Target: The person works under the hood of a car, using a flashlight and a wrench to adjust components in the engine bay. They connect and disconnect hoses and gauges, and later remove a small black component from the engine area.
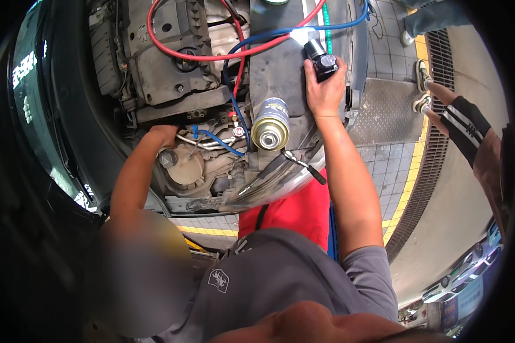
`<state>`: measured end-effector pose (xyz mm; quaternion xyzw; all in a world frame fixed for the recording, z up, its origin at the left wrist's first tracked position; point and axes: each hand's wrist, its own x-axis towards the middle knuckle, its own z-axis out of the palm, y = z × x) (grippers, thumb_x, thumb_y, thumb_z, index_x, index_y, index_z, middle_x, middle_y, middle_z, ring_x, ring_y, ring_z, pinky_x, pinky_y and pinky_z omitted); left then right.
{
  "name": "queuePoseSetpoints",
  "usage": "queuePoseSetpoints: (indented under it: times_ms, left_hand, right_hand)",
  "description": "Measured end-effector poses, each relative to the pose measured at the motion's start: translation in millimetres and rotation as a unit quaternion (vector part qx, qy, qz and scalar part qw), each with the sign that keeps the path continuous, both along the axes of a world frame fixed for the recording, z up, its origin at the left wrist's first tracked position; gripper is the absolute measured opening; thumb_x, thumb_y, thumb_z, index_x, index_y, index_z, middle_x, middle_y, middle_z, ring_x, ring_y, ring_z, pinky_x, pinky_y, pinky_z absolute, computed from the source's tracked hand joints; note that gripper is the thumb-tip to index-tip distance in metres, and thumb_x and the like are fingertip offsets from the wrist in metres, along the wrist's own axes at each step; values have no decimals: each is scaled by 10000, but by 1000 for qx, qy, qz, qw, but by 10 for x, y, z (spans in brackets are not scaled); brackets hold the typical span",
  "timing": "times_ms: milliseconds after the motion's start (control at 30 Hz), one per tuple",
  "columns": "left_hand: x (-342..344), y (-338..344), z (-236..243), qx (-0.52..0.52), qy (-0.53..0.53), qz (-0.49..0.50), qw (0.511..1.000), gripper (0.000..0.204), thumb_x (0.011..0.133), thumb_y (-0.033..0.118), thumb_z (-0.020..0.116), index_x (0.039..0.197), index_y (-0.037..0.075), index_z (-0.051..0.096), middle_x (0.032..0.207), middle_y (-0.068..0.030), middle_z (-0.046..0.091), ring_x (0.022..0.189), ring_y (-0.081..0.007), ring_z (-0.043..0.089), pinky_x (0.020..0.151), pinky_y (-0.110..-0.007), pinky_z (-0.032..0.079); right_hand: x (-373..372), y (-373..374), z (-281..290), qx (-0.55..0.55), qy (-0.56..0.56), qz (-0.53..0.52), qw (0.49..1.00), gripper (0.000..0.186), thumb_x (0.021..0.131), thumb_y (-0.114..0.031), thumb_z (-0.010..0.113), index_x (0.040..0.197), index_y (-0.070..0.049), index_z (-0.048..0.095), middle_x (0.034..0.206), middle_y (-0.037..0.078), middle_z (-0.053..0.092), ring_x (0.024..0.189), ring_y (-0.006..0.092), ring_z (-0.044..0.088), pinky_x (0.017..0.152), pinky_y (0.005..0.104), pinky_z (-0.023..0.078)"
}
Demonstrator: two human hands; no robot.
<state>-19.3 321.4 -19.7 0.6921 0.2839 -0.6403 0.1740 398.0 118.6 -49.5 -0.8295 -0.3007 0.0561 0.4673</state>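
Observation:
My right hand point(323, 91) is shut on a black flashlight point(316, 51), its lamp lit, above the grey panel point(274, 63) at the front of an engine bay. My left hand point(161, 135) reaches down beside metal pipes point(209, 143), above a translucent reservoir point(184, 167); its fingers are hidden. A blue hose point(220, 142) with a blue coupler point(195, 130) runs close by, near a red-capped fitting point(233, 116). An aerosol can point(272, 119) rests between my hands, with a black-handled tool point(306, 167) below it.
Red and blue hoses point(206, 57) loop over the engine point(143, 40). A windscreen point(34, 114) borders the left. At right, other people's legs point(438, 91) stand by a drain grate point(426, 160) and yellow floor line point(409, 194). A car point(463, 268) stands far right.

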Motion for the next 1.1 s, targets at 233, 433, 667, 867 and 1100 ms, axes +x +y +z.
queuePoseSetpoints:
  times_ms: [233, 433, 667, 867, 1100]
  left_hand:
    - [-1, 21, 49, 6, -39, 25, 999, 649, 690, 242, 827, 1294, 149, 610, 1256, -167, 668, 1177, -360, 630, 953, -444, 529]
    - [-125, 27, -38, 13, -47, 43, 998, 634, 707, 201, 789, 1314, 184, 606, 1267, -167, 663, 1179, -374, 625, 960, -441, 525]
    - [147, 9, 215, -1, 5, 44, 999, 772, 741, 264, 815, 1448, 143, 531, 1296, -163, 661, 1187, -355, 624, 979, -424, 512]
    - [155, -56, 233, 36, 2, 12, 999, 716, 746, 309, 795, 1419, 193, 580, 1302, -114, 673, 1189, -309, 639, 1003, -411, 511]
    - [128, 32, 168, 1, 2, 35, 999, 726, 713, 330, 817, 1389, 169, 607, 1224, -160, 693, 1127, -348, 652, 951, -424, 523]
  right_hand:
    - [-7, 6, 11, -5, -15, -6, 1000, 638, 819, -378, 831, 1218, -12, 494, 996, 243, 650, 904, 458, 609, 808, 519, 478]
    - [-12, 22, 8, 2, -26, -10, 1000, 633, 812, -391, 832, 1198, -9, 508, 974, 238, 657, 899, 454, 613, 804, 512, 487]
    - [14, 18, -10, 5, -31, -12, 999, 635, 799, -411, 836, 1184, -15, 522, 953, 226, 667, 892, 442, 625, 791, 510, 498]
    - [-5, 14, -19, -6, -34, -16, 999, 639, 797, -421, 834, 1181, -17, 521, 947, 223, 667, 887, 436, 626, 789, 508, 495]
    - [-18, 11, -62, 8, -47, -14, 999, 645, 796, -424, 837, 1175, -12, 516, 917, 232, 664, 845, 450, 623, 767, 518, 496]
